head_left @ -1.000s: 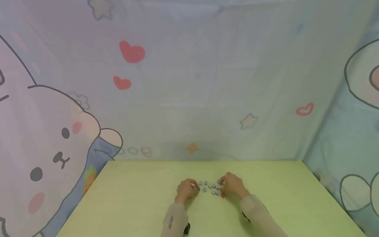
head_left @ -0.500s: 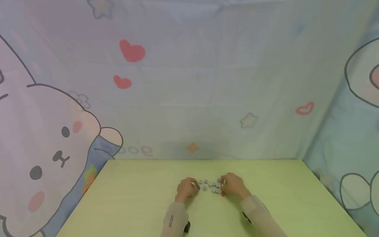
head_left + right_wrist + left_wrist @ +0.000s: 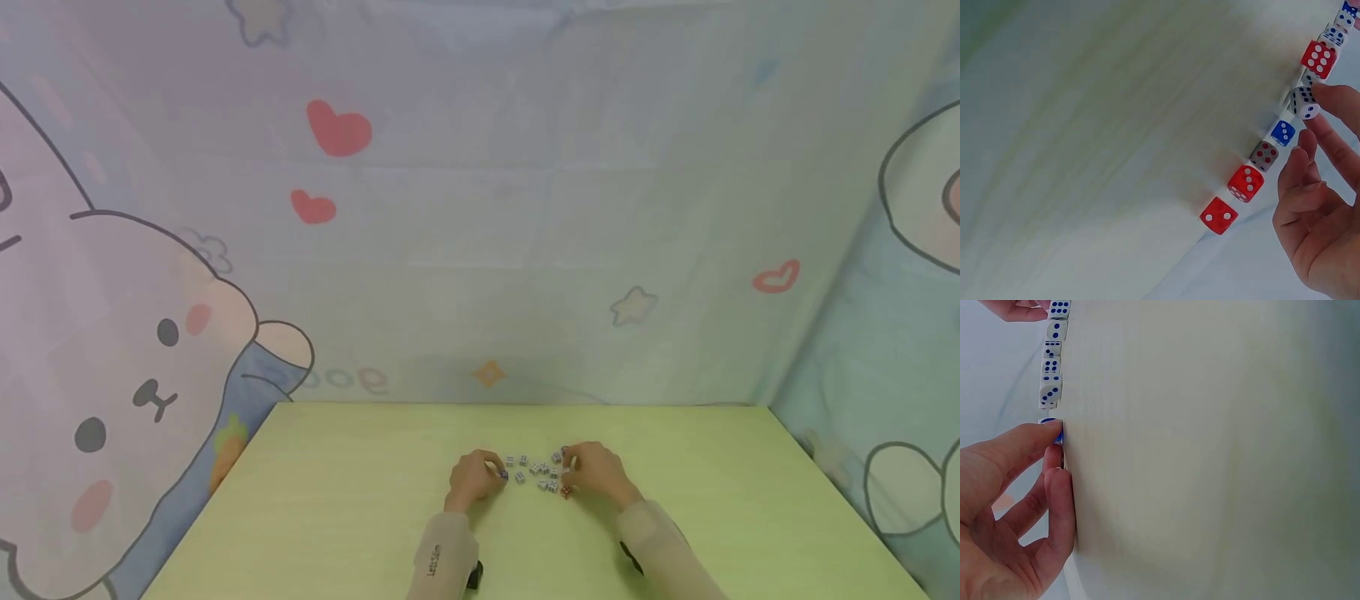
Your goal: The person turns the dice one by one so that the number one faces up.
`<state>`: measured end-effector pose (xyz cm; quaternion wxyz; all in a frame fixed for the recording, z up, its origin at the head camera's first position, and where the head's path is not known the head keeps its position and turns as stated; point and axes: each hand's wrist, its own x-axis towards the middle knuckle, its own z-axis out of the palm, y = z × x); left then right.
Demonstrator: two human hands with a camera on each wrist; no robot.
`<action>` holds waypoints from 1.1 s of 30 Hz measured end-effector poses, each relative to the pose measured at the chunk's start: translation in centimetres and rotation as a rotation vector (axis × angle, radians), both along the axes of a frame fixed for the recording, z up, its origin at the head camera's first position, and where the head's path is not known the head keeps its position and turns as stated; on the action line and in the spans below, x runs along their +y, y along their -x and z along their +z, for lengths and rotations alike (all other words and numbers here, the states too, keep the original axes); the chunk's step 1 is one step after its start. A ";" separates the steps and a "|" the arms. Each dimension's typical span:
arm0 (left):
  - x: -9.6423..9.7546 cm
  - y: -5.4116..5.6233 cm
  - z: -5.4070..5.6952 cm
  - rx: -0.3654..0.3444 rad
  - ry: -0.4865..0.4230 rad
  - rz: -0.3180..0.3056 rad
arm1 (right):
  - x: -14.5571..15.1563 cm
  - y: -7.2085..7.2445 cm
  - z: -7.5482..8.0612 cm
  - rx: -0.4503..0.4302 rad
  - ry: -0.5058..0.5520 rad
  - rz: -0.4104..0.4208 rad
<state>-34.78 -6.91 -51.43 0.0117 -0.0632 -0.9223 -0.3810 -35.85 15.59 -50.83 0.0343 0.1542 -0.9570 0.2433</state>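
At the left end of a loose group of dice, my left hand (image 3: 472, 481) pinches a blue die (image 3: 504, 476) between thumb and fingers. The left wrist view shows my thumb on it, covering much of its face. On the group's right side, my right hand (image 3: 596, 471) holds a white die (image 3: 1305, 103) with dark dots, tilted between thumb and index finger. Several white dice (image 3: 543, 469) with dark dots lie between the hands. A red die (image 3: 566, 492) sits just in front of the right fingertips. The right hand hides some dice from the head view.
In the right wrist view, a blue die (image 3: 1283, 132), a grey die (image 3: 1264, 156) with red dots and two red dice (image 3: 1246, 183) appear beyond the held die. The yellow-green table (image 3: 337, 500) ends at a patterned cloth backdrop (image 3: 480, 250).
My right hand has shifted slightly right and nearer, and a dark die now shows beside its fingertips. The left hand stays at the blue die. The head view has moved a little.
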 end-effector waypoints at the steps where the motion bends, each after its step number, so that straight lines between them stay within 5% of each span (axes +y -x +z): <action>1: 0.0 0.0 -0.1 0.000 0.000 0.001 | 0.1 0.0 -0.1 0.000 0.003 -0.003; 33: 0.3 -0.3 0.2 -0.022 -0.009 0.048 | 0.9 -1.3 -0.2 -0.085 0.101 -0.087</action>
